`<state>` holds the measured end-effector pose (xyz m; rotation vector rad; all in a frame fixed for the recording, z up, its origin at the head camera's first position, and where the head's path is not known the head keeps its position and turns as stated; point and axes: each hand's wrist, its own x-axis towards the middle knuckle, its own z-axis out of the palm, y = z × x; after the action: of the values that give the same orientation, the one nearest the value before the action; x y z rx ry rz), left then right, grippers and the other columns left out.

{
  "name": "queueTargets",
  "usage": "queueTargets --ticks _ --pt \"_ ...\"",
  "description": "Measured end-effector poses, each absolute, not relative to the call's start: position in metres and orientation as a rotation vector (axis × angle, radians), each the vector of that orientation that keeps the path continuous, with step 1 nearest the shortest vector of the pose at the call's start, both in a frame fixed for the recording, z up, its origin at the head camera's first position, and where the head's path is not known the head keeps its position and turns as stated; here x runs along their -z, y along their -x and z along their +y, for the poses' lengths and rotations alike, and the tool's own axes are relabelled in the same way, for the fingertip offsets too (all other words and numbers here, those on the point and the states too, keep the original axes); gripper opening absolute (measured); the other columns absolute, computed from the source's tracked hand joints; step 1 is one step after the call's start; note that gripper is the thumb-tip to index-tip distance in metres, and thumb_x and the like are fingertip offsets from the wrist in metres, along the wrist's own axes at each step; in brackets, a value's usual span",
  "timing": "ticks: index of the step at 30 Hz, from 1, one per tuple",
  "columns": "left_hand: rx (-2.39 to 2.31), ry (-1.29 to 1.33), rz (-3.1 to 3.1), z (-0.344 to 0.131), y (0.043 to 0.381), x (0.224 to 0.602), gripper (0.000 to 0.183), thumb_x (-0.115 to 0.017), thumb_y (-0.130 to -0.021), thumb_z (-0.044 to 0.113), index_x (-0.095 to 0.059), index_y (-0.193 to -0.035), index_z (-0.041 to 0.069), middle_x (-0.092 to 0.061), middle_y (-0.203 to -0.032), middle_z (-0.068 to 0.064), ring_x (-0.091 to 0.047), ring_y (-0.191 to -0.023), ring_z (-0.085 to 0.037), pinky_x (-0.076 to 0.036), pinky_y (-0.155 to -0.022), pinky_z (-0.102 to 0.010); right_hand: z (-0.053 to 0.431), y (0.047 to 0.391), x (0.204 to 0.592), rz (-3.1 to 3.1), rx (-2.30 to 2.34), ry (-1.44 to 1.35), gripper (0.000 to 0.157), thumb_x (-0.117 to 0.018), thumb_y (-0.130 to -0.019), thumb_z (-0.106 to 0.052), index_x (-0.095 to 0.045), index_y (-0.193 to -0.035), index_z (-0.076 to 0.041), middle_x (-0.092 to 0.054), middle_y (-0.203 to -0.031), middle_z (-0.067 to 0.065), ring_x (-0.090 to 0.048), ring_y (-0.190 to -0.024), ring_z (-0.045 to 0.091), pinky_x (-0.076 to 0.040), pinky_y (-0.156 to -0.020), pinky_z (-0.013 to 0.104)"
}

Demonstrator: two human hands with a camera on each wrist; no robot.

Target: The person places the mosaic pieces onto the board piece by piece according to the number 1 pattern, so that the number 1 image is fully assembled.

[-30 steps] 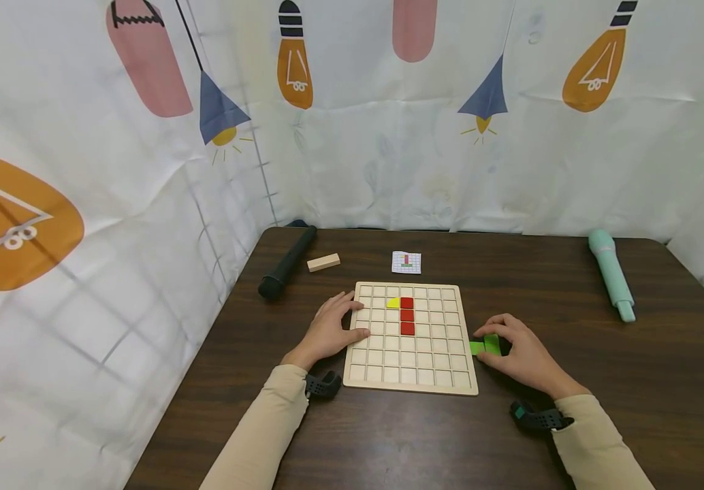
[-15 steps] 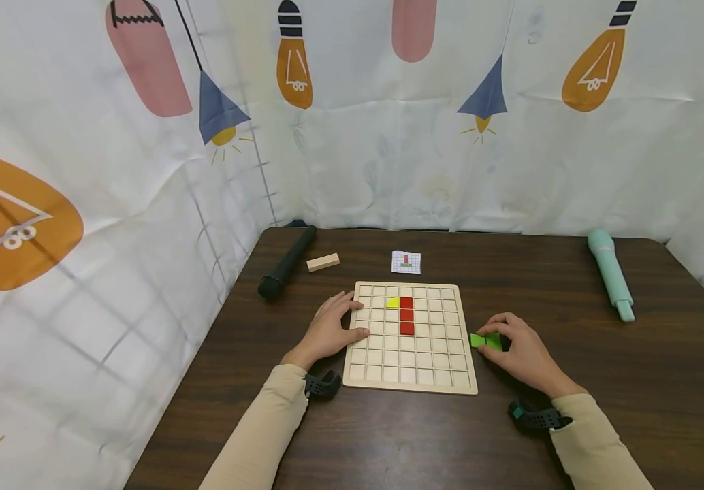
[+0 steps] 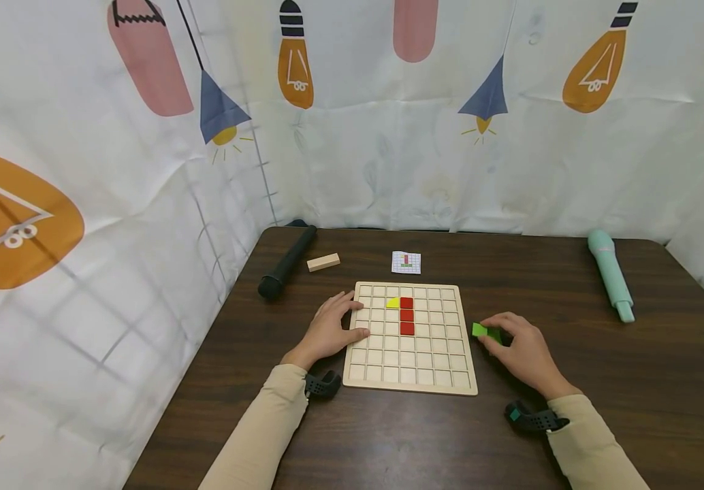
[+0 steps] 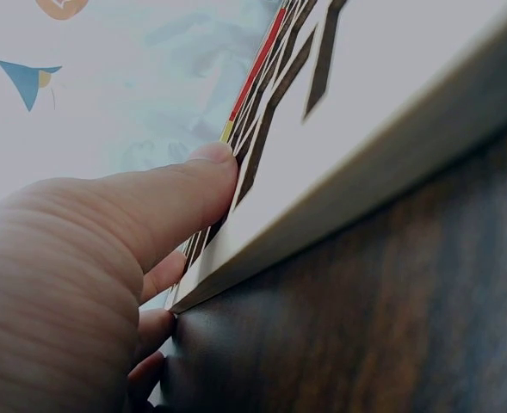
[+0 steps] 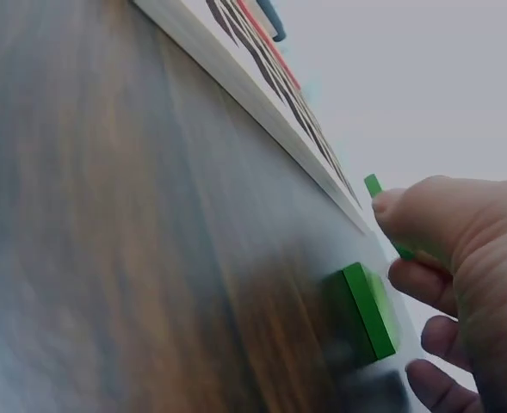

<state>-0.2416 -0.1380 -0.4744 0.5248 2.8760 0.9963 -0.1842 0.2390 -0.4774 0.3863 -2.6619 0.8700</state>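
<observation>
The right hand (image 3: 523, 350) pinches a small green block (image 3: 479, 330) between thumb and finger, up off the table (image 3: 410, 442) and just past the board (image 3: 391, 374)'s right side. An other block (image 5: 372, 311), green too, sits under the hand. The left hand (image 3: 324, 330) lies loose, its thumb on the board's left edge. The green block looks light and hard, so it likely won't squash or break. It may be a bit slippery. Its thin sides seem best to hold, leaving the flat bottom free.
</observation>
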Motion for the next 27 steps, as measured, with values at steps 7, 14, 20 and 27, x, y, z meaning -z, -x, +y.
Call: queueTargets --ticks 7,14,20,27 --pt "-0.991 -0.529 2.874 -0.137 0.242 0.474 0.058 -0.076 -0.084 0.041 -0.059 -0.133 0.015 -0.034 -0.157 -0.003 -0.021 -0.148 -0.023 -0.017 -0.117 -0.054 0.234 0.185 0.479 -2.607 -0.869 -0.365 0.023 -0.077 -0.085 -0.019 -0.073 -0.106 -0.012 -0.069 -0.105 0.004 -0.065 -0.092 0.025 -0.053 -0.074 0.047" --pt "-1.001 -0.529 2.870 -0.137 0.242 0.474 0.058 -0.076 -0.084 0.041 -0.059 -0.133 0.015 -0.034 -0.157 -0.003 -0.021 -0.148 -0.024 -0.017 -0.117 -0.055 0.227 0.187 0.481 -2.577 -0.884 -0.400 0.024 -0.078 -0.085 -0.019 -0.073 -0.107 -0.012 -0.068 -0.106 0.003 -0.064 -0.094 0.025 -0.053 -0.074 0.047" --pt "-1.005 -0.524 2.874 -0.138 0.242 0.475 0.057 -0.075 -0.084 0.041 -0.059 -0.133 0.016 -0.034 -0.157 -0.003 -0.021 -0.148 -0.023 -0.017 -0.117 -0.055 0.215 0.186 0.480 -2.571 -0.916 -0.453 0.025 -0.078 -0.084 -0.018 -0.073 -0.108 -0.012 -0.068 -0.107 0.003 -0.062 -0.099 0.026 -0.052 -0.079 0.050" --pt "-1.006 -0.515 2.865 -0.137 0.242 0.474 0.058 -0.075 -0.084 0.041 -0.059 -0.133 0.016 -0.034 -0.157 -0.003 -0.020 -0.148 -0.023 -0.016 -0.117 -0.055 0.199 0.183 0.479 -2.579 -0.992 -0.481 0.025 -0.079 -0.084 -0.018 -0.072 -0.108 -0.013 -0.064 -0.107 -0.001 -0.061 -0.101 0.022 -0.052 -0.083 0.048"
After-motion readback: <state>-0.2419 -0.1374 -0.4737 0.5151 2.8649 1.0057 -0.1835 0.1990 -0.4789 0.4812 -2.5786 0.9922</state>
